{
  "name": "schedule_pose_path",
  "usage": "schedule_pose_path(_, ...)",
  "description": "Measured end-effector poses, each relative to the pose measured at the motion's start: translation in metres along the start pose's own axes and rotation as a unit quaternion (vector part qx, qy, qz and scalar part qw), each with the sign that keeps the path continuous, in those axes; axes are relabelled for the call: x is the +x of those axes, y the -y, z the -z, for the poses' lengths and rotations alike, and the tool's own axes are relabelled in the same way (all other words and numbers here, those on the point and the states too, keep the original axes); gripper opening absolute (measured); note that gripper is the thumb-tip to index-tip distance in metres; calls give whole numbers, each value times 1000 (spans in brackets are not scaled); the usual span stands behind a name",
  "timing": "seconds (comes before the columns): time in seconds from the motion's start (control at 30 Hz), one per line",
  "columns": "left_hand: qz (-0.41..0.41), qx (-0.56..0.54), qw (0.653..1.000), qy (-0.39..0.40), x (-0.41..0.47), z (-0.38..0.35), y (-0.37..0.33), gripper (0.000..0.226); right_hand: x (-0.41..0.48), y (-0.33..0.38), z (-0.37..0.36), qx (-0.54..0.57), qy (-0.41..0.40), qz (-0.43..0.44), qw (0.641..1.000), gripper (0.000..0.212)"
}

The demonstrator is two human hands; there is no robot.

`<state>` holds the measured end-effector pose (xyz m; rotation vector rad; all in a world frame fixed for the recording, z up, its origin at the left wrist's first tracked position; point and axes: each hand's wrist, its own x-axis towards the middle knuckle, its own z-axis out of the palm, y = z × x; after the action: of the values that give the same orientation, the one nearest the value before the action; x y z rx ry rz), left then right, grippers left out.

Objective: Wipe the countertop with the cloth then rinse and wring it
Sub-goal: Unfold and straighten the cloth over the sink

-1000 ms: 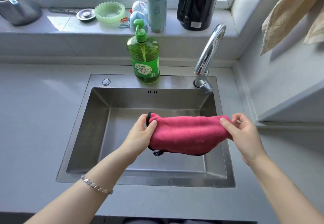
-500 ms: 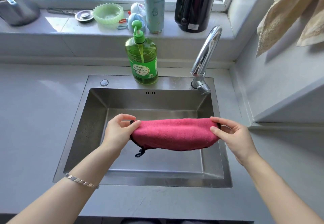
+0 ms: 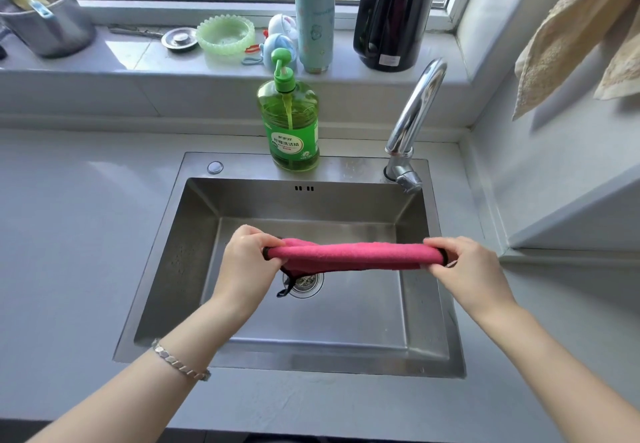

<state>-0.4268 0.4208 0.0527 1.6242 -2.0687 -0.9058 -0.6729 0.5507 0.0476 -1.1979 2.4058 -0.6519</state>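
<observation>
Grey surface ran round a steel sink under a cluttered window ledge. Over the basin, the pink cloth hung rolled and taut between both hands. The left hand held one end in a closed grip, the right hand the other. No water ran from the tap. A hard twist might have flung drips onto the surface, or a wet end could have slipped free and dropped onto the drain.
</observation>
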Motion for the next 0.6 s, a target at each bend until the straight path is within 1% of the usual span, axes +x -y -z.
schedule_pose_path(0.03,-13,10,1000,-9,-1,-1,1,11,0,0,0,-12,0,-2,1000,33)
schedule_pose_path(0.1,-23,19,999,-11,-2,-2,4,6,-1,-1,0,-30,11,-4,999,24)
schedule_pose_path(0.17,-27,6,1000,-3,-1,-2,7,7,0,-4,0,-21,16,-4,1000,14)
schedule_pose_path(0.2,-19,-12,1000,10,0,-1,9,10,1,-6,2,4,19,-6,1000,10)
schedule_pose_path(0.27,31,-61,996,50,3,0,13,13,3,-9,5,116,46,-26,992,11)
schedule_pose_path(0.33,98,-124,983,90,5,-1,12,14,6,-6,5,256,94,-70,959,14)
schedule_pose_path(0.37,123,-150,976,99,5,-3,10,15,7,-2,1,301,106,-96,943,14)
schedule_pose_path(0.4,144,-171,969,104,4,-7,6,15,9,0,-5,327,99,-122,932,11)
schedule_pose_path(0.43,164,-196,961,110,2,-11,0,15,11,3,-12,334,78,-145,928,7)
schedule_pose_path(0.5,201,-253,938,125,-3,-21,-14,15,11,14,-28,303,28,-165,938,17)
schedule_pose_path(0.57,214,-297,919,145,-9,-28,-31,13,2,32,-38,282,18,-146,948,16)
schedule_pose_path(0.6,205,-312,915,156,-13,-30,-39,12,-4,41,-41,277,37,-115,953,14)
